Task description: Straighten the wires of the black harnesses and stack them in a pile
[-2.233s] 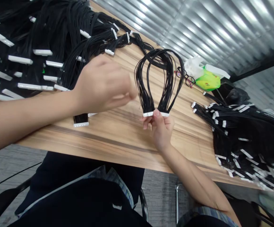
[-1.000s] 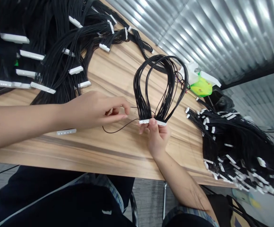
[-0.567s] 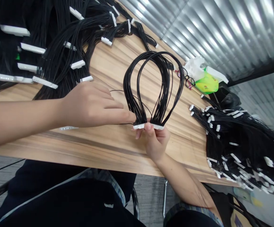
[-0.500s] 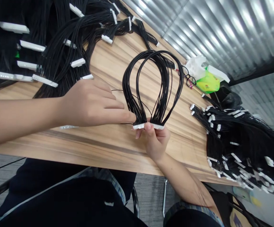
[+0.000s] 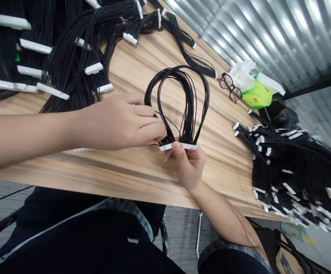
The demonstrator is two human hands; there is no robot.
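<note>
The right thumb and forefinger (image 5: 176, 146) are clenched on 2 white connectors (image 5: 190, 147), and a looped bundle of black wires (image 5: 188, 102) is raised above them at centre frame. The curled left fingers (image 5: 157, 132) are laid against the strands just above the connectors; whether they are gripped cannot be told. The right hand (image 5: 188, 167) and left hand (image 5: 116, 123) are held over a wooden table (image 5: 142, 171), with wire harnesses (image 5: 77, 49) heaped at upper left, a second heap of harnesses (image 5: 293, 179) at right and spectacles (image 5: 230, 87) at upper right.

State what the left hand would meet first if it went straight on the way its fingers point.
The left hand meets the black wire bundle first, just above its white connector; the fingertips seem already there, though depth is unclear.
</note>
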